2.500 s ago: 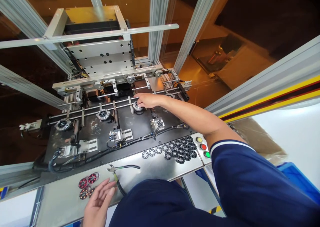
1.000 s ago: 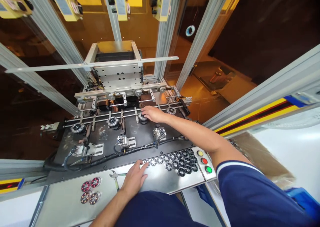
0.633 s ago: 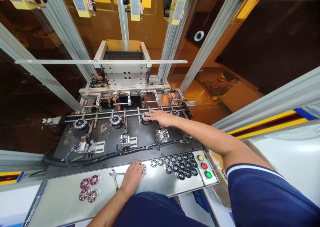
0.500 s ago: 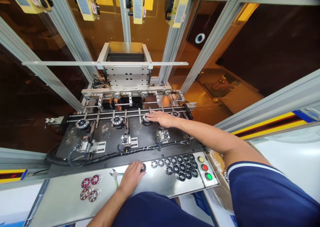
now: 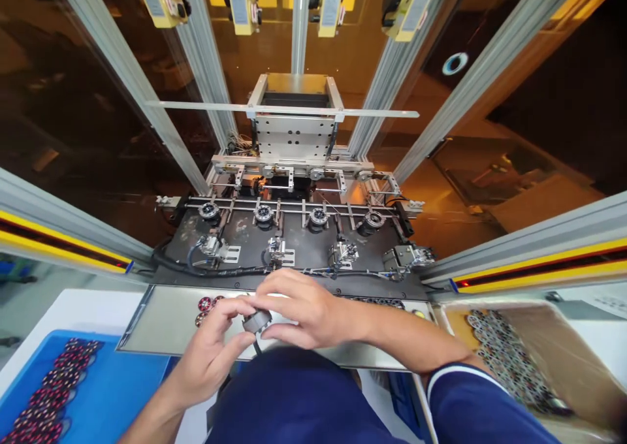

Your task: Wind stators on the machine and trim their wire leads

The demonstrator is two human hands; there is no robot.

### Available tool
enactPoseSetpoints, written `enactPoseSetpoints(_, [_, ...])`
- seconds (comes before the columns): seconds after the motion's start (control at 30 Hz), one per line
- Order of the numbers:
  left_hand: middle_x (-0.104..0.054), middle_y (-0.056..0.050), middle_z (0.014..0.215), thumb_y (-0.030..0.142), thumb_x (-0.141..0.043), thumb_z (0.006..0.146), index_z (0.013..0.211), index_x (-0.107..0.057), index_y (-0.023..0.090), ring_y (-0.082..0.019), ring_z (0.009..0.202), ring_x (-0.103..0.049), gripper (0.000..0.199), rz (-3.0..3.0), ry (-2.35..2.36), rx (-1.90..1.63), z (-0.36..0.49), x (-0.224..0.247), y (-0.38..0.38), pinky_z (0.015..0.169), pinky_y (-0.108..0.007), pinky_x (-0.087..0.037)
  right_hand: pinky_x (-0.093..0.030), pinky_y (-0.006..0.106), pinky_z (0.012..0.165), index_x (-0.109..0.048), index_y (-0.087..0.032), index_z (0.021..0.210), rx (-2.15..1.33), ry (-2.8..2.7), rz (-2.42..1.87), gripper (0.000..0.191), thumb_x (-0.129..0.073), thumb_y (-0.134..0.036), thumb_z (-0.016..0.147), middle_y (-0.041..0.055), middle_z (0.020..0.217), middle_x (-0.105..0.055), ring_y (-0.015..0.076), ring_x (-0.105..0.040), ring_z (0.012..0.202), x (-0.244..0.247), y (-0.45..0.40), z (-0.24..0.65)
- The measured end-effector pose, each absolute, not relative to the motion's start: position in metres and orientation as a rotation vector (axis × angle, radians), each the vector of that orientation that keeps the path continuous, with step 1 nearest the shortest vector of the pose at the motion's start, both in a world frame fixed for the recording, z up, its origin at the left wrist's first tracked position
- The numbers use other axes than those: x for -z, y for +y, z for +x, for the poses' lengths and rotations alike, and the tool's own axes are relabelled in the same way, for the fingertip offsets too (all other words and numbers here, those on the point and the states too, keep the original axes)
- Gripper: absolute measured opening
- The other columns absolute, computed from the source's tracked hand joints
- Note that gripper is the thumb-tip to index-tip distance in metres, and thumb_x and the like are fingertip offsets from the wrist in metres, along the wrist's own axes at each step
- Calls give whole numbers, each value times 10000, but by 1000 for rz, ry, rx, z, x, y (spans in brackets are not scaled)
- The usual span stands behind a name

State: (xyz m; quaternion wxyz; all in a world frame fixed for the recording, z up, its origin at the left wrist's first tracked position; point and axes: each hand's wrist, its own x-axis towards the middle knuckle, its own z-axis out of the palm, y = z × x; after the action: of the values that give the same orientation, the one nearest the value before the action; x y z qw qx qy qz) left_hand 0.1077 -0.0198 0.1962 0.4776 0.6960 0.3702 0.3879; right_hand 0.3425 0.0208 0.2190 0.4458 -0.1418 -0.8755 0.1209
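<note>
Above the metal shelf (image 5: 166,326), close to my body, both hands hold one dark grey slotted motor core (image 5: 257,321). My left hand (image 5: 203,359) grips its left side between thumb and fingers. My right hand (image 5: 308,307) arches over from the right, fingertips on its top and thumb by its lower edge. Just left of the hands, partly covered, sit red-and-copper wound cores (image 5: 204,303). Black cores (image 5: 377,302) show behind my right forearm. On the machine's dark plate, a row of round fixtures (image 5: 318,219) carries slotted round parts.
A blue bin (image 5: 132,365) at left holds several red-and-black wound cores (image 5: 59,392). At right stands a box (image 5: 578,359) with stacked metal cores (image 5: 514,359). Yellow-and-black bars (image 5: 63,241) flank the machine; cables and clamps (image 5: 279,251) line its front.
My right hand has left the third fixture and come back to my left hand. My left hand has lifted from the shelf; both now hold the core. The view has shifted, revealing the bin and box.
</note>
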Motion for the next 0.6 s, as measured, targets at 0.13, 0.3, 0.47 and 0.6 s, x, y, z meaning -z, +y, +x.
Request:
enactPoseSetpoints(0.13, [-682, -28, 1091, 421, -686, 895, 1128, -589, 290, -152, 1028, -666, 285, 1459, 885, -1086, 124, -198, -37, 879, -214, -525, -576, 343, 756, -538, -113, 1305, -296, -2042, -389, 341, -534, -163, 968, 111, 919, -694, 192, -646, 872, -214, 4, 327])
enactPoseSetpoints(0.3, [-736, -1, 982, 382, -733, 864, 1095, -621, 289, -122, 884, -721, 274, 1341, 980, -1181, 132, -194, -46, 758, -150, -552, -591, 377, 795, -582, -76, 1238, -168, -1909, -462, 354, -623, -166, 898, 153, 957, -692, 227, -640, 923, -204, -8, 325])
enactPoseSetpoints(0.47, [-758, 30, 1134, 204, -710, 872, 1178, -673, 330, -114, 1076, -708, 334, 1672, 1136, -1162, 109, -185, -46, 952, -142, -520, -465, 419, 1108, -704, -79, 1054, -496, -2106, -442, 263, -585, -301, 980, 232, 1306, -619, 234, -538, 1311, -209, 1, 336])
enactPoseSetpoints(0.6, [-767, 27, 1161, 178, -721, 832, 1198, -697, 342, -173, 1065, -727, 401, 1954, 1080, -1062, 96, -186, -41, 956, -217, -560, -402, 339, 1156, -759, -96, 940, -921, -2196, -383, 156, -657, -214, 945, 196, 1432, -567, 197, -530, 1354, -211, 18, 344])
